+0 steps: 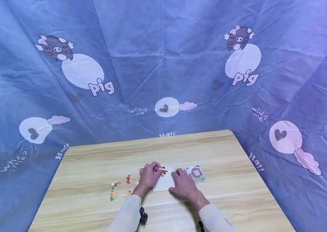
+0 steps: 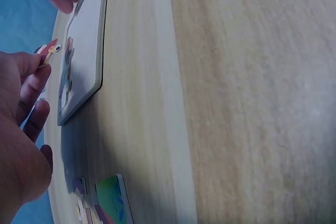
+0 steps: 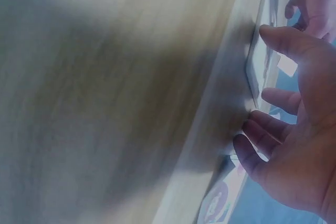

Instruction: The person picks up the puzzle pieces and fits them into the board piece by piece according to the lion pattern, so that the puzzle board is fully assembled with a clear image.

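Note:
My left hand (image 1: 149,175) is at the upper left of a white puzzle board (image 1: 163,184). Its thumb and forefinger pinch a puzzle piece (image 2: 50,51), red and yellowish, raised a little over the board in the left wrist view. Another piece (image 2: 66,72) lies on the board surface below it. On the other side, my right hand (image 1: 185,184) is beside the board's right edge. Its fingers (image 3: 281,99) are loosely spread with nothing between them, thumb tip right at the board in the right wrist view.
Several loose puzzle pieces (image 1: 128,179) lie on the wooden table (image 1: 94,212) left of the board. A square lion picture (image 1: 196,174) lies just beyond the right hand. Behind the table hangs a blue printed cloth (image 1: 140,77).

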Available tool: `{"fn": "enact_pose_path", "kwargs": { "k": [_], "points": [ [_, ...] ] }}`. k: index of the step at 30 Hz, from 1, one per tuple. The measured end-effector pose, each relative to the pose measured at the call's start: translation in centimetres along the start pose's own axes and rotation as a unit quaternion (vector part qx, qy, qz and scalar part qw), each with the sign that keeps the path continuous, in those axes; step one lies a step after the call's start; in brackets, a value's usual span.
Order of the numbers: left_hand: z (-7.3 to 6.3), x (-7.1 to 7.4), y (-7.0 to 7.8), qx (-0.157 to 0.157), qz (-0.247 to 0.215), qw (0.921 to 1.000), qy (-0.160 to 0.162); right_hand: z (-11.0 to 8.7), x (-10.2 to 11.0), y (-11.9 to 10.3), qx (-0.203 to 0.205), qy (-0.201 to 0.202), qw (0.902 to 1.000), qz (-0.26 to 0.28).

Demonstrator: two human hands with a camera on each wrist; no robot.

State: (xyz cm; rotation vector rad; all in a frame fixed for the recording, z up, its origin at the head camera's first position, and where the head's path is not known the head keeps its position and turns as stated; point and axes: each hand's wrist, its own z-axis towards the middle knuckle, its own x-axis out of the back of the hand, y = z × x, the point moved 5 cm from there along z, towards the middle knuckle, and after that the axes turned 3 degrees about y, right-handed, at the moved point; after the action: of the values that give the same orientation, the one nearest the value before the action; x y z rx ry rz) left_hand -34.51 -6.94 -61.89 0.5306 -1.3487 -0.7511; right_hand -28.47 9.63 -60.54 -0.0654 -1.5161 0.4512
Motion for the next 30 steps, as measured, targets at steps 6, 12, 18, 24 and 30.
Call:
{"fn": "enact_pose_path", "kwargs": {
  "k": [6,12,18,24,30],
  "points": [
    [0.4,-0.5,0.5,-0.011,-0.003,0.9999,-0.008,0.0,0.3,0.0,0.001,-0.008,0.9999,-0.011],
    [0.3,-1.0,1.2,-0.039,0.023,0.9989,-0.016,0.2,0.3,-0.1,0.006,-0.007,0.9997,-0.021],
    [0.2,-1.7,1.3,-0.036,0.037,0.9985,-0.021,0.3,0.2,-0.1,0.007,-0.006,0.9995,-0.031],
    [0.3,-1.9,1.4,-0.036,0.068,0.9970,-0.005,0.3,0.4,-0.2,0.004,-0.008,0.9994,-0.034],
    [0.4,-2.2,1.6,-0.044,0.088,0.9952,-0.002,0.3,0.4,0.1,0.001,-0.008,0.9993,-0.037]
  ]
}}
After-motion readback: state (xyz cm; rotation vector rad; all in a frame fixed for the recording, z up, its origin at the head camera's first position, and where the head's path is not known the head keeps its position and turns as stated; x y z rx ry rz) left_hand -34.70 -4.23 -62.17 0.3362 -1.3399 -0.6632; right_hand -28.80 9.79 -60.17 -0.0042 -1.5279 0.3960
